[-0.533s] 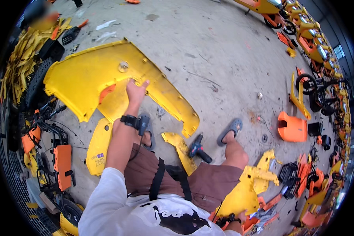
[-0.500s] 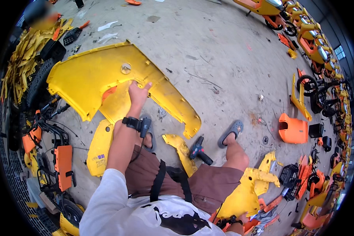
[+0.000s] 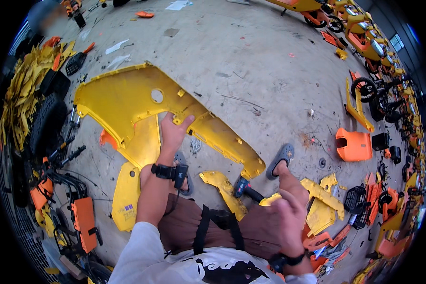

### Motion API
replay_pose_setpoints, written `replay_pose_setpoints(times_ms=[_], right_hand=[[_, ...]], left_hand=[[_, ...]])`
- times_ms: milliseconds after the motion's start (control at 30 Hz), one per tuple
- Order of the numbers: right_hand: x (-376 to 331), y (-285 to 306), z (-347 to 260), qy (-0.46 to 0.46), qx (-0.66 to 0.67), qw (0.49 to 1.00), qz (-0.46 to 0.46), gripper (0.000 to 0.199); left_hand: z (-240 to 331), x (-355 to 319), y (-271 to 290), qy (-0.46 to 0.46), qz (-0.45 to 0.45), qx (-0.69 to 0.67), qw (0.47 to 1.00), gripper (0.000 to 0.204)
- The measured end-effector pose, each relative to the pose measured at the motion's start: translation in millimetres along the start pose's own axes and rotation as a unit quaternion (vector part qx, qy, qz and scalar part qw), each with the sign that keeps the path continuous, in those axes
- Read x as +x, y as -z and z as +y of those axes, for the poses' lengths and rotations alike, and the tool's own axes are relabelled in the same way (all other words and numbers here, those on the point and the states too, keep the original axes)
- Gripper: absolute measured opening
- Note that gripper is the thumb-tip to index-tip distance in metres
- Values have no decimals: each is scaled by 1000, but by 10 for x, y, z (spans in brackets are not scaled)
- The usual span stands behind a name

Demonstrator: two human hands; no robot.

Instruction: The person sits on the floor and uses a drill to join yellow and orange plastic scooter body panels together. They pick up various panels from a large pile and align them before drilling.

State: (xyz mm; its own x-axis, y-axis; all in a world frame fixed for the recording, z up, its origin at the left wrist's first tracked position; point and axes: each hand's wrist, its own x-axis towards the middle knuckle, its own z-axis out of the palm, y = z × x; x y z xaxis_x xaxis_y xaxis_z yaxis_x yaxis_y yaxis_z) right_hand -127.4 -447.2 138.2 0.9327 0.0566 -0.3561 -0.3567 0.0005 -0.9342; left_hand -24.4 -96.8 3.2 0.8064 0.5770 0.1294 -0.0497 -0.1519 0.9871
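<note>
My left hand (image 3: pixel 173 132) grips a large, bent yellow plastic panel (image 3: pixel 113 92) by its inner edge, thumb on top, holding it up over the floor. The panel has a round hole and clip tabs along its rim. Over my right thigh, my right hand (image 3: pixel 291 217) is raised and smeared by motion. A small yellow plastic piece (image 3: pixel 270 199) shows at its fingertips and seems held there; most of it is hidden. Between my feet lie a cordless drill (image 3: pixel 251 190), partly covered by the panel's end, and a curved yellow trim piece (image 3: pixel 225 191).
Another yellow panel (image 3: pixel 126 199) is beside my left leg. Yellow panels (image 3: pixel 323 210) and orange parts lie at my right. An orange cover (image 3: pixel 354 145) sits farther right, near rows of scooters (image 3: pixel 364 38). A stripped scooter frame (image 3: pixel 71 208) and a yellow scrap pile (image 3: pixel 26 94) are left.
The large panel has shifted right and down in my left hand. My right hand has risen from the parts at my right to above my thigh, and a yellow piece now shows beside it.
</note>
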Motion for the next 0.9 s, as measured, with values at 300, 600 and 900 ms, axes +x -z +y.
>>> replay_pose_setpoints(times_ms=[300, 600, 900], right_hand=[[1396, -1559, 199, 508, -315, 801, 38, 40], [1427, -1808, 456, 559, -259, 785, 73, 40], [1304, -1861, 422, 549, -270, 788, 64, 37]], left_hand=[[170, -137, 95, 24, -23, -91, 995, 37], [108, -169, 144, 30, -62, -147, 987, 39], [-17, -180, 142, 94, -66, -167, 979, 32]])
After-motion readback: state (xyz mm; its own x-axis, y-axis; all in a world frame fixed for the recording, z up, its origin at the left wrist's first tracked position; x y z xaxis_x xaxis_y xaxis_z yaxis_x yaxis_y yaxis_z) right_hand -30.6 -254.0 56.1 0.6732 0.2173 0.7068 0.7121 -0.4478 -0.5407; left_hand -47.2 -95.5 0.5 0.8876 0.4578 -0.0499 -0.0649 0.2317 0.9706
